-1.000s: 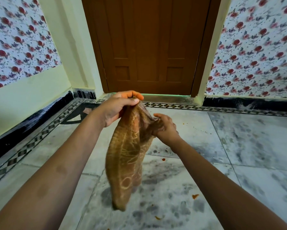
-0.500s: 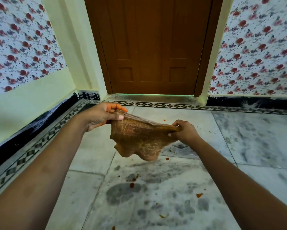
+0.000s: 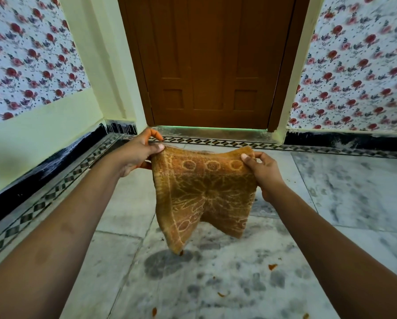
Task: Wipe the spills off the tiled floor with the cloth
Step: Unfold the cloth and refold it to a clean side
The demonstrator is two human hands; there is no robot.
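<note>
Left wall: wallpaper (image 3: 32,58) printed with red roses on white filled the upper left of the frame, and a glossy black skirting (image 3: 39,173) ran beneath it.
Floor border: a chequered black-and-white strip (image 3: 55,194) ran diagonally along the left edge.
Left hand: the left hand (image 3: 137,153) pinched the cloth's upper left corner, with the thumb on top and the fingers curled behind.
Cloth: the cloth (image 3: 204,194), a brown-orange terry towel woven with a flower and rings, hung spread in the centre of the frame. It was off the floor, its top edge stretched between the hands and its two lower corners drooping.
Door: a brown panelled wooden door (image 3: 206,65) stood closed at upper centre.
Right hand: the right hand (image 3: 264,173) gripped the upper right corner with the thumb on the front face. The two hands were apart.
Tiled floor: the tiled floor (image 3: 354,192) was smooth grey-white marbled squares with thin joints.
Spills: small orange spills (image 3: 272,267) lay scattered at lower centre and lower right.
Right wall: the same wallpaper covered the upper right.
</note>
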